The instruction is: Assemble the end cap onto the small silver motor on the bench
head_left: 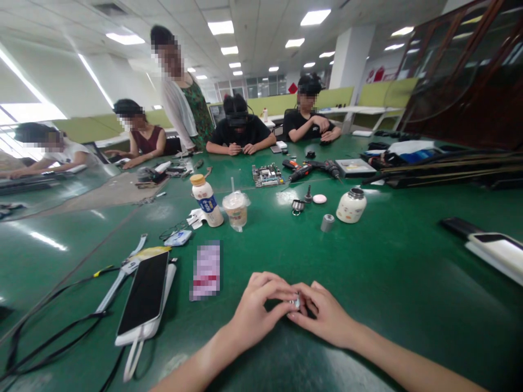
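Observation:
Near the front of the green table (261,247), my left hand (261,302) and my right hand (324,313) meet fingertip to fingertip. Between them they pinch a small shiny silvery piece (296,301); fingers cover much of it, so its kind does not show. Both hands are closed on it, thumbs below and fingers above. Left of my left hand lies a purple packet (207,269), blurred out. Ahead of my right hand stand a grey metal cylinder (327,222) and a cream bottle (351,206) with a cartoon face and an uncapped neck.
On the left, a phone (145,291) rests on a white power bank amid cables. Ahead stand a drink bottle (206,201) and a lidded cup (236,209). Farther off are a circuit board (267,175) and power drills (314,169). Several people are around the table.

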`<state>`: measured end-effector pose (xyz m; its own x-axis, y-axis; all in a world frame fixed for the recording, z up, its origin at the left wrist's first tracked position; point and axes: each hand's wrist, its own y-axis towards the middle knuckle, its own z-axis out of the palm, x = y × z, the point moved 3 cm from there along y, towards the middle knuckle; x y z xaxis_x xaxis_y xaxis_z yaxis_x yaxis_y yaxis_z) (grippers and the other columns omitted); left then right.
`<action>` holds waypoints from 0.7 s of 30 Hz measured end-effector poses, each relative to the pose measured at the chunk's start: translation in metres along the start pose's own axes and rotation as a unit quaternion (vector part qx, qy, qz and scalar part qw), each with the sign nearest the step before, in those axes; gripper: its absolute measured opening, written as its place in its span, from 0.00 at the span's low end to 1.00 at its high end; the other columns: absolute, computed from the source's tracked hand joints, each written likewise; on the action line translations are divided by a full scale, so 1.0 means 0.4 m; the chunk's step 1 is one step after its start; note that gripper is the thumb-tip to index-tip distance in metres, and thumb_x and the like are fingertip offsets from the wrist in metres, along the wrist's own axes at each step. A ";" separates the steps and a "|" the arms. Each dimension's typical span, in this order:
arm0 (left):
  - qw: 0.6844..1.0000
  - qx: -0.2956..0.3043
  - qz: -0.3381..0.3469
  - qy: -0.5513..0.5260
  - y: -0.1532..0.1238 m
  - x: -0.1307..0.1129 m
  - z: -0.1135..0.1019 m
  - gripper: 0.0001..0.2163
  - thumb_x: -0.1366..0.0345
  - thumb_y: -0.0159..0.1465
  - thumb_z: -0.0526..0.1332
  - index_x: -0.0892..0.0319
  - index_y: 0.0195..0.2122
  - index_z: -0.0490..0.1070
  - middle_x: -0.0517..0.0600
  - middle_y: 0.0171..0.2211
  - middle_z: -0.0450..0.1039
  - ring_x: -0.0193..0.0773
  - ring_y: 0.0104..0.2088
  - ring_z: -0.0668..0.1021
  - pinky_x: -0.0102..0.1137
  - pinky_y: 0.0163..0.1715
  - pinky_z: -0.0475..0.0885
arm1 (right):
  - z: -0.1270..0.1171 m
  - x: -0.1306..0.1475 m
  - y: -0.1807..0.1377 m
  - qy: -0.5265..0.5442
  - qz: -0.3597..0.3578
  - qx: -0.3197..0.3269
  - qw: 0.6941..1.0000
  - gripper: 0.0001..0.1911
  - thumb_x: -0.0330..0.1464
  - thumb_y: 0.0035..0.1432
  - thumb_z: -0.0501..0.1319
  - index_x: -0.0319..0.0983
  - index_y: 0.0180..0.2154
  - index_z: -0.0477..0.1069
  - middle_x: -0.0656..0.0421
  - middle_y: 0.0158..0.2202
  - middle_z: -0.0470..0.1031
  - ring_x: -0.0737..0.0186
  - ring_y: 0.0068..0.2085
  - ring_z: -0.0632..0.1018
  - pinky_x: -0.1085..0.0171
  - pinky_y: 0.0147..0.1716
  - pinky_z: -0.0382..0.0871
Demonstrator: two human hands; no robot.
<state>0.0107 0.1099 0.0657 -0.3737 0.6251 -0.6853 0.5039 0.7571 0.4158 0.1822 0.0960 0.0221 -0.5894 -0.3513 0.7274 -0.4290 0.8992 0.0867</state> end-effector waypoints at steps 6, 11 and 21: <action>0.999 -0.028 0.022 -0.001 -0.006 0.005 0.004 0.07 0.67 0.61 0.67 0.54 0.40 0.77 0.51 0.38 0.79 0.42 0.43 0.77 0.37 0.45 0.70 | -0.001 0.003 0.001 0.002 -0.005 -0.002 1.000 0.14 0.43 0.61 0.61 0.45 0.46 0.68 0.65 0.26 0.73 0.62 0.31 0.71 0.63 0.35 0.59; 0.997 -0.045 0.052 0.029 -0.009 0.000 0.003 0.07 0.67 0.61 0.67 0.54 0.41 0.77 0.50 0.37 0.79 0.42 0.43 0.77 0.37 0.44 0.70 | 0.000 0.003 0.000 -0.002 -0.011 -0.003 1.000 0.13 0.42 0.61 0.61 0.44 0.45 0.68 0.66 0.25 0.73 0.63 0.30 0.70 0.63 0.35 0.58; 0.999 0.006 0.038 0.031 -0.010 -0.005 0.014 0.10 0.69 0.62 0.65 0.53 0.45 0.75 0.50 0.41 0.79 0.41 0.45 0.77 0.37 0.47 0.69 | 0.002 0.004 0.002 -0.005 -0.013 -0.005 1.000 0.10 0.42 0.61 0.61 0.44 0.41 0.68 0.66 0.26 0.72 0.63 0.31 0.71 0.63 0.36 0.59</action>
<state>0.0139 0.1044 0.0620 -0.3816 0.6910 -0.6139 0.5417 0.7053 0.4572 0.1804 0.0957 0.0228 -0.5847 -0.3778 0.7179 -0.4379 0.8919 0.1128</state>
